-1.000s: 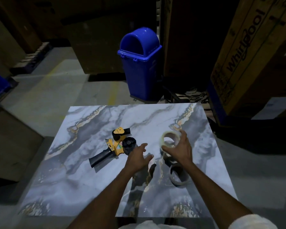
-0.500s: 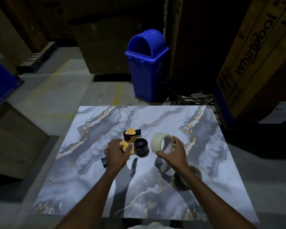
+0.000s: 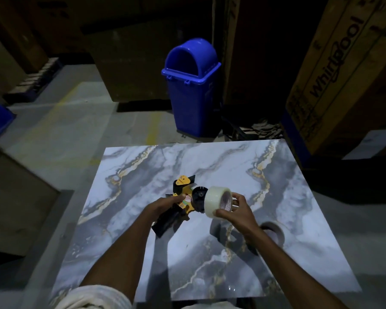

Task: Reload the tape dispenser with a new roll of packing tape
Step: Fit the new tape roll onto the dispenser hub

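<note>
My left hand [image 3: 165, 205] grips the yellow and black tape dispenser [image 3: 183, 197] by its frame, lifted off the marble-patterned table [image 3: 276, 175], with the black handle pointing down towards me. Its black spindle wheel [image 3: 198, 197] faces right. My right hand [image 3: 234, 211] holds a new roll of clear packing tape [image 3: 216, 201] by its rim, right beside the spindle and touching or nearly touching it. An empty brown cardboard core [image 3: 274, 230] lies on the table behind my right forearm.
A blue swing-lid bin [image 3: 191, 90] stands on the floor beyond the table's far edge. A large cardboard appliance box [image 3: 343, 70] leans at the right. Dark boxes and pallets fill the background; a brown box [image 3: 16, 197] sits left of the table.
My left hand took hold of the dispenser and lifted it off the table. My right hand carried the new roll left, up to the spindle wheel.
</note>
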`<state>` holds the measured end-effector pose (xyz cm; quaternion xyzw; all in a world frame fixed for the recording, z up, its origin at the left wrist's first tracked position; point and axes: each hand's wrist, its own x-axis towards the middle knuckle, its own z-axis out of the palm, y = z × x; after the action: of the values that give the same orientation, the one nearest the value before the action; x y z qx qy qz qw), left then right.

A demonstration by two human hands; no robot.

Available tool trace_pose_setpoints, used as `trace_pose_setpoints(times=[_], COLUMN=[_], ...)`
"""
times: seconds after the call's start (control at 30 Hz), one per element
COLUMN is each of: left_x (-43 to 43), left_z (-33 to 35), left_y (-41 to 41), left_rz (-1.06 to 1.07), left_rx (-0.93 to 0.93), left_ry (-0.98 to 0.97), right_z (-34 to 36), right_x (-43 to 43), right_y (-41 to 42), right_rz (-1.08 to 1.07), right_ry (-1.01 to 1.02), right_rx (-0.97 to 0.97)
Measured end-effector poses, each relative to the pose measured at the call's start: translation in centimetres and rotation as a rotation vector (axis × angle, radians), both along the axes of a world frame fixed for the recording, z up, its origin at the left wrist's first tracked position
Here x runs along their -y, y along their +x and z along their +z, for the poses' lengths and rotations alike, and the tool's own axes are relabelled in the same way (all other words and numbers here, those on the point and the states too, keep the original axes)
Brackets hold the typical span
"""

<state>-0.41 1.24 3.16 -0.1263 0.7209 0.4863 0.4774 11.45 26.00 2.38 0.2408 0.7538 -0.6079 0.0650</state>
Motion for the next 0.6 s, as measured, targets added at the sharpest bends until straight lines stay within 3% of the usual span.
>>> trace_pose_setpoints(times=[0.07,0.23,0.43,0.6], left_x=[-0.4,-1.5,-2.2,-2.9], left_z=[0.2,-1.0,0.9,5.3], left_y=[-0.2,0.2,3.1,3.8], left_rz=[-0.002,-0.003,0.228,0.226], left_rx=[0.099,0.166,-0.279,-0.594], left_ry=[0.079,0.035,-0.021,-0.068], right_z=[0.0,0.6,2.6,5.5], right_x=[-0.1,-0.5,-2.5,-3.9], right_y=[0.2,0.2,0.1,-0.3], right_rz=[-0.022,-0.108,-0.102,0.035], right_ry=[-0.026,-0.178,-0.494,-0.668], right_rx=[-0.011,-0.063,-0.144,-0.221])
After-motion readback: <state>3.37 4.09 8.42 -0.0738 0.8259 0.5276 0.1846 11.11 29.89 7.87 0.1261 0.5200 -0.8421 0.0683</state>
